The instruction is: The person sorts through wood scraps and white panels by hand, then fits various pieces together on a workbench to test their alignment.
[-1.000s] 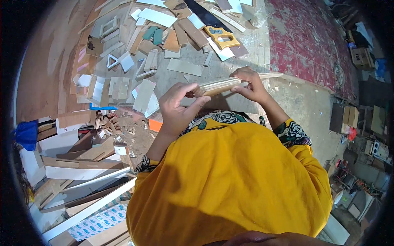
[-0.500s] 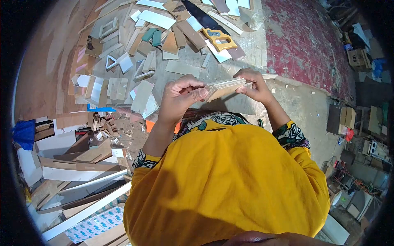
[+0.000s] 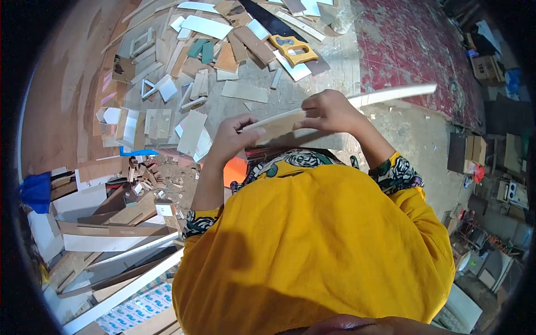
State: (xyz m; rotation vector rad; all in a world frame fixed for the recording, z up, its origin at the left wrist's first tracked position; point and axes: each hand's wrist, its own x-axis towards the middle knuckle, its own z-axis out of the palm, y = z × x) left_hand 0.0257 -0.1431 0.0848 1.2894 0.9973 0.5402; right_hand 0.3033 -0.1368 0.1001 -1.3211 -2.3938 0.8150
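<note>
Evidently light and thin, probably slightly springy, the wooden strip (image 3: 335, 109) spans the upper centre of the frame; left hand (image 3: 231, 139) pinches its near end, right hand (image 3: 329, 111) clamps mid-length, a sensible hold.

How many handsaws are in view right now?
1: the yellow-handled handsaw lies on the floor among wood offcuts, beyond both hands. Others may be hidden under scraps.

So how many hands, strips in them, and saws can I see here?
Hands: 2, the left hand and right hand, both on the strip.
Long pale wooden strips held: 1.
Yellow-handled saws: 1, lying among the offcuts on the floor.
Total: 4.
</note>
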